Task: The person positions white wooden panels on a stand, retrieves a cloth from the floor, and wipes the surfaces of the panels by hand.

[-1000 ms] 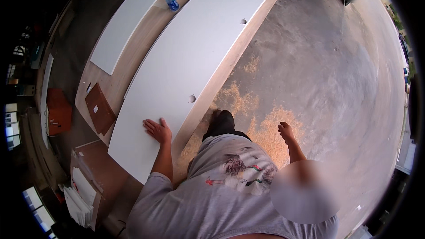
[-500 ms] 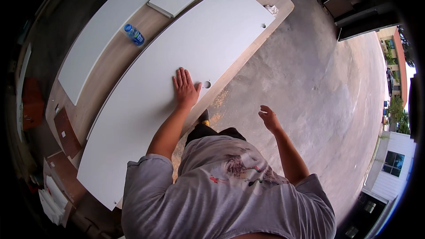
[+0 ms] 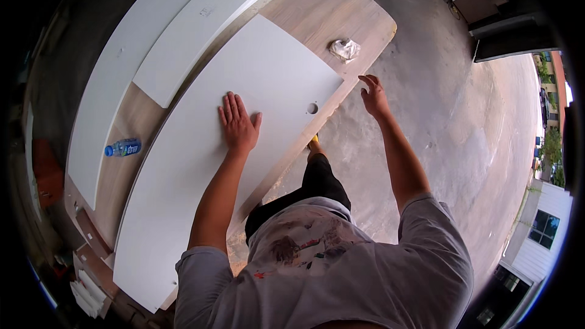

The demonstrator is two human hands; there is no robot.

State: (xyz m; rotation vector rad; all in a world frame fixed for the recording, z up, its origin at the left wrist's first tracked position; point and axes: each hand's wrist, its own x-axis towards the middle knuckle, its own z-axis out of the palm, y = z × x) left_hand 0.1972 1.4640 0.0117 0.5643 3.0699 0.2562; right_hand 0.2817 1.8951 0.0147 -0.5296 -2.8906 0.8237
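Note:
My left hand lies flat on a long white board with one curved edge, its fingers stretched and thumb apart. A round hole is cut in the board near its straight edge, to the right of that hand. My right hand hangs in the air just right of the table's edge, fingers loosely bent and apart, with nothing in it. Beyond the board's far end, a crumpled white cloth or paper rests on the wood-grain table.
More white boards lie stacked along the table's left side. A clear plastic bottle with a blue cap lies between them and the large board. Brown panels and white pieces are at the lower left. Concrete floor extends to the right.
I have stepped forward along the table. My left hand has shifted along the board toward its far end, still flat. My right hand has moved forward, closer to the table's edge.

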